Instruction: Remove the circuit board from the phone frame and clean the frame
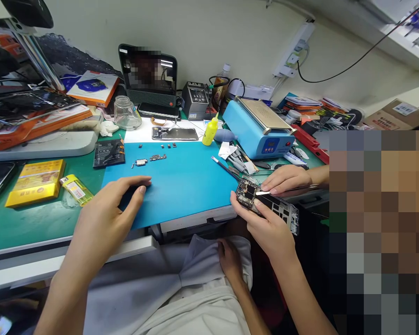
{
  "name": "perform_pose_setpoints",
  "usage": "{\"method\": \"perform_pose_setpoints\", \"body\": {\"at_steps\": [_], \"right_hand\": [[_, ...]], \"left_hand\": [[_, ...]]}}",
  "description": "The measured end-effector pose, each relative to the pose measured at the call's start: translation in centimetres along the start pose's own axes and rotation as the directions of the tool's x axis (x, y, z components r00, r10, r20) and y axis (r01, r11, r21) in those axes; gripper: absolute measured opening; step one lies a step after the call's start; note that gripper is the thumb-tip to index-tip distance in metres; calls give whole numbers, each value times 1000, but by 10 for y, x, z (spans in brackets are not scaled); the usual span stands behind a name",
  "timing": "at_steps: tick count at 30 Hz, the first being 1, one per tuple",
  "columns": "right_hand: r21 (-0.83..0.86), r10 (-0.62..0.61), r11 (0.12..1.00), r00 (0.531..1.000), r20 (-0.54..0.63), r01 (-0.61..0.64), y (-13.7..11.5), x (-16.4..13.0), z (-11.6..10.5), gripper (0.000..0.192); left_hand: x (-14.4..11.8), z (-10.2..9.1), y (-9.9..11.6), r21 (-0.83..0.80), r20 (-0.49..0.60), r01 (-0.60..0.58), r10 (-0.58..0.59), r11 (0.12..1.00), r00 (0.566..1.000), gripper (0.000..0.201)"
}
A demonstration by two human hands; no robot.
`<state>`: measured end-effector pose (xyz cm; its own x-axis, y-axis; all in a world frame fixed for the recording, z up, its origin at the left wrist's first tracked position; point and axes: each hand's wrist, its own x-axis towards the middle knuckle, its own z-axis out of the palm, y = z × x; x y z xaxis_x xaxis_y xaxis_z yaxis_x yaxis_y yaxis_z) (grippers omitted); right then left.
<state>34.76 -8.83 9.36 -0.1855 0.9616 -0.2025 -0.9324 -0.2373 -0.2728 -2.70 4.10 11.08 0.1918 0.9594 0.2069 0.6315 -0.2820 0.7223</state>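
Head view: left hand (113, 204) rests flat on blue mat (181, 177), fingers loose, holding nothing. Right hand (268, 228) grips opened phone (265, 202) at right edge of mat, near table edge. Another person's hand (286, 179) comes from right, touches phone with small white tool (263, 192). Tiny phone parts (150, 159) lie far up mat. Yellow bottle (210, 130) stands behind mat.
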Motion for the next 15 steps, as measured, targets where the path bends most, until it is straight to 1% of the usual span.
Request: {"method": "perform_pose_setpoints", "body": {"at_steps": [7, 15], "right_hand": [[58, 22, 998, 999, 33, -23, -1, -1, 0, 47], [116, 26, 993, 998, 65, -33, 1, -1, 0, 49]], "left_hand": [[0, -2, 2, 5, 15, 24, -24, 1000, 1000, 44], [1, -4, 3, 21, 22, 51, -51, 999, 998, 46]]}}
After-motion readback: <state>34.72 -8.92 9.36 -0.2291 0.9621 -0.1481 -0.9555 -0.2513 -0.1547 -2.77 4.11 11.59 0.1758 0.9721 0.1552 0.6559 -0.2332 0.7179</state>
